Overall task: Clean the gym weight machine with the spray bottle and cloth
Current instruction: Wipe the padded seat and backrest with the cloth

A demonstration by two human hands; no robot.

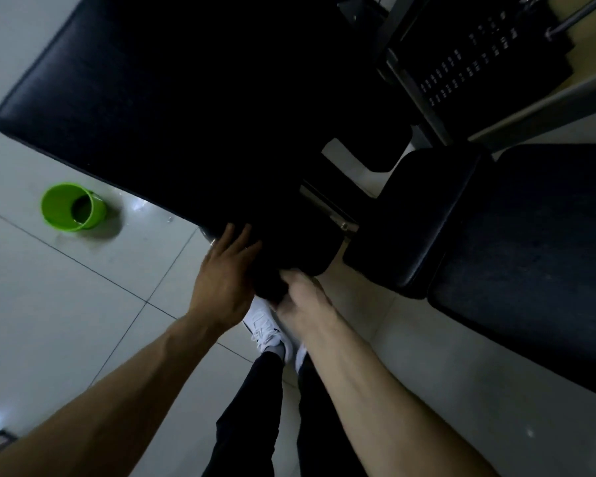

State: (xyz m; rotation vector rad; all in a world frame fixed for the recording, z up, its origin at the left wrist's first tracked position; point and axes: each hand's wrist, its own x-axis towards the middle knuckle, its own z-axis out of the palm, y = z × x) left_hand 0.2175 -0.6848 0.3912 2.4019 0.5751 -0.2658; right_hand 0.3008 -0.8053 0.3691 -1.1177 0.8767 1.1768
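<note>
The weight machine's big black padded seat (159,98) fills the upper middle of the head view. My left hand (224,280) lies with straight fingers against the pad's near end. My right hand (300,297) is just to its right, fingers curled round a dark bunched thing (269,287) that looks like a cloth, pressed to the pad's lower end. It is too dark to make out the cloth's edges. No spray bottle is in view.
A green bucket (73,208) stands on the tiled floor at the left, with wet spots beside it. A second black pad (516,242) is at the right. The weight stack (468,70) and metal frame are at the top right. My white shoes (269,332) are below my hands.
</note>
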